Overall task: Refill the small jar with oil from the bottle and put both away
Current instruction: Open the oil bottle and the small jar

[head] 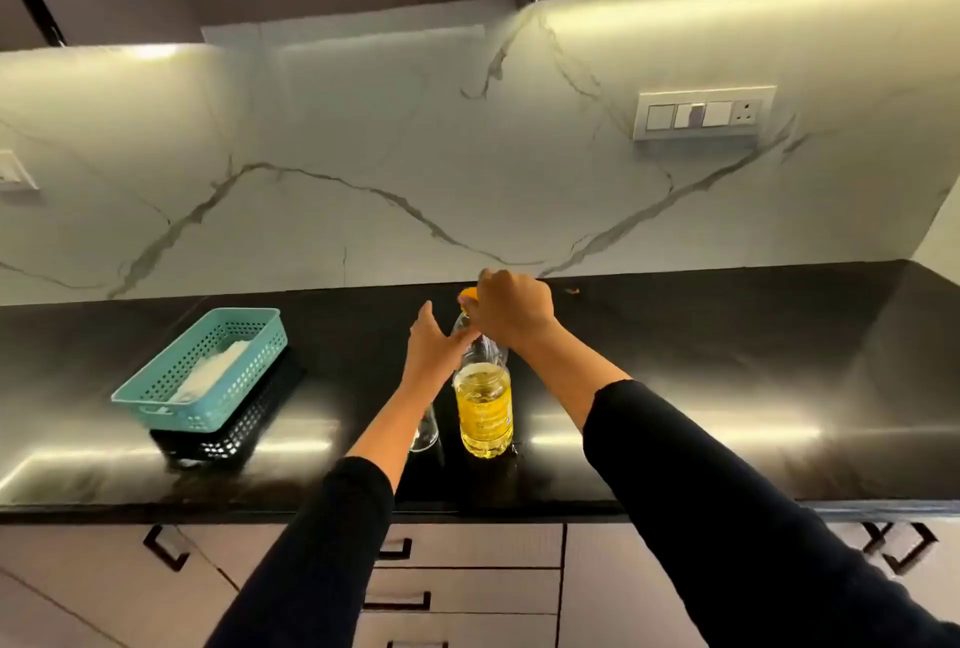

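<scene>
Black counter (727,387) open rightward; right-hand grip (511,307) pinching bottle (484,408) cap (467,295)

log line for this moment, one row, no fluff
right hand: grips yellow cap | left hand: touches bottle neck | bottle: upright on counter | jar: beside bottle, partly behind left forearm

Black countertop (675,335) — bearing, left to right, a black perforated basket (244,434), a clear glass jar (427,432), and an upright oil bottle (484,413).
</scene>
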